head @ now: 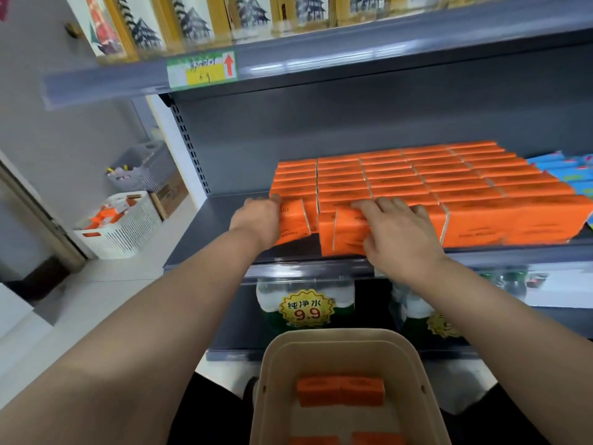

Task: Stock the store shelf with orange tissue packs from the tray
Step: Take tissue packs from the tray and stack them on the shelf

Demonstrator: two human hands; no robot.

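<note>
Rows of orange tissue packs (417,181) fill the grey middle shelf (205,232). My left hand (258,221) grips a tilted orange pack (293,224) at the left front corner of the block. My right hand (398,234) lies over the top of upright orange packs (345,234) at the shelf's front edge, its thumb against their front face. Below, close to me, the beige tray (272,380) holds several orange packs (340,390).
Blue packs (571,173) stand right of the orange block. Water bottle packs with a 9.9 price sign (305,308) fill the lower shelf. A white basket (125,224) and a grey basket (144,168) sit on the floor at left. Picture boxes (192,24) line the upper shelf.
</note>
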